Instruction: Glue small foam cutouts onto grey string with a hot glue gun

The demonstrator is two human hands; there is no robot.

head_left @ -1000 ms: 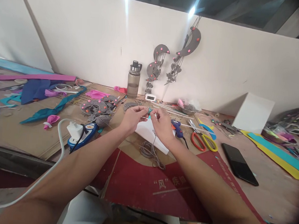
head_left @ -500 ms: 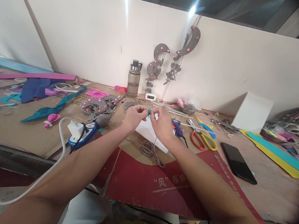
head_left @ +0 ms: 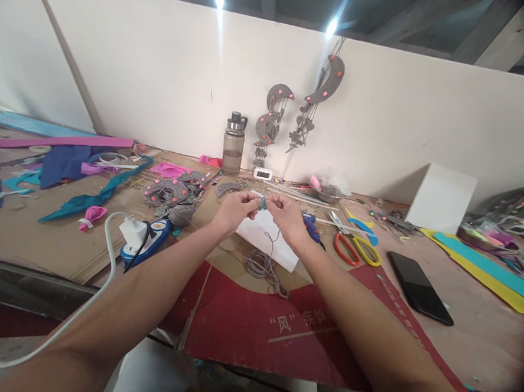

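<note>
A small teal piece (head_left: 262,203) is pinched between my two hands, its exact kind too small to make out. My left hand (head_left: 238,211) grips it from the left with thumb and forefinger. From the right, the fingertips of my right hand (head_left: 285,215) close on it too. A thin grey cord hangs below my right hand and runs to a loose coil of grey cord (head_left: 261,264). Under my hands lies a white board (head_left: 274,244), partly covered by them.
Scissors (head_left: 352,246) and a blue glue gun (head_left: 311,227) lie to the right, with a phone (head_left: 420,287) beyond. A power strip (head_left: 152,242) stands left. Behind are a water bottle (head_left: 233,147), a small digital clock (head_left: 262,173) and grey moon-shaped hangings (head_left: 328,85) on the wall.
My right hand's fingers have shifted and now meet the teal piece level with my left. The cord hangs more visibly below the right hand. The view has tilted slightly upward.
</note>
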